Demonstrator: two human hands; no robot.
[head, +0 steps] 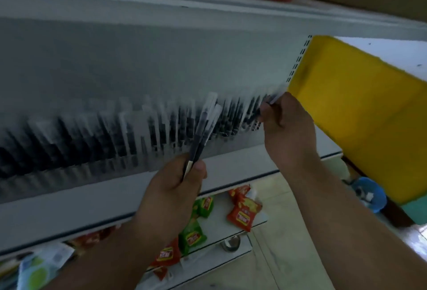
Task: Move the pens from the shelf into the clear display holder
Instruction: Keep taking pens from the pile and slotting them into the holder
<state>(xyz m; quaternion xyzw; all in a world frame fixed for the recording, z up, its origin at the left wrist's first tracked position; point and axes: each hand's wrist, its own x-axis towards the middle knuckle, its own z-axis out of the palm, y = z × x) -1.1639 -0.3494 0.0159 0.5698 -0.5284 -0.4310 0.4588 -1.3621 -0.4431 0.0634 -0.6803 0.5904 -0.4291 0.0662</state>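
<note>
Our left hand (171, 188) grips 2 pens (203, 132), right hand (286, 127) pinches another pen (276, 96); we'd seat each upright, tips down

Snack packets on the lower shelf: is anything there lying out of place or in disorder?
Yes. The red packets and green packets lie scattered and tilted on the lower shelf, not in rows. Above, the pens in the display are too blurred to judge. The left hand holds a few pens; the right hand pinches one.
</note>
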